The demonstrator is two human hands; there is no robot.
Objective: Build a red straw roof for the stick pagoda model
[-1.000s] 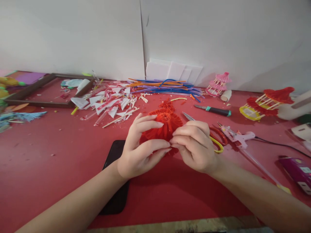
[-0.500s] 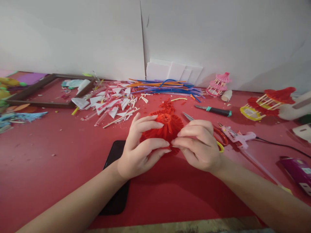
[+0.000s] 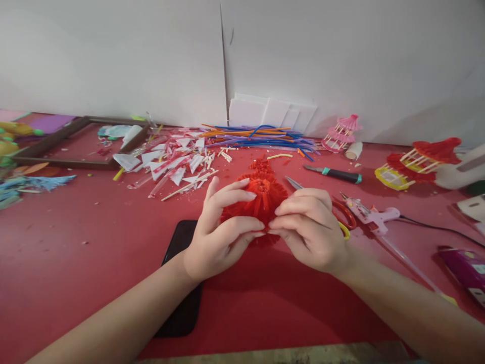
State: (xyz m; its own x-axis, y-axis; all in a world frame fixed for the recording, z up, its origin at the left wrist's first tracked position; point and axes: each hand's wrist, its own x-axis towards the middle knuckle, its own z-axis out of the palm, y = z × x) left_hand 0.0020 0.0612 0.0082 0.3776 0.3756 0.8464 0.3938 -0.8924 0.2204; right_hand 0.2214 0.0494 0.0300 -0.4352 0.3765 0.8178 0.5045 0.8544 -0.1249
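Note:
Between my two hands is a round, red, ruffled craft piece [image 3: 261, 194], domed, with strips fanning out from its middle. My left hand [image 3: 223, 225] pinches its near edge between thumb and forefinger, while the other fingers rest along its left side. From the right, my right hand [image 3: 308, 227] pinches the same near edge, its fingertips almost meeting the left ones. The underside of the piece is hidden. Behind my right hand lie scissors [image 3: 346, 215] with red and yellow handles, partly covered by it.
A black phone [image 3: 182, 303] lies by my left wrist. To the right are a pink glue gun [image 3: 373, 215] with a cord, a craft knife [image 3: 337, 174] and small pagoda models [image 3: 417, 162]. Pipe cleaners [image 3: 257, 136], scraps [image 3: 170, 162] and a frame [image 3: 64, 163] line the back.
Both hands keep pinching the near edge of the red ruffled piece, with the fingertips shifting very slightly. Nothing else has visibly moved apart from a small camera shift.

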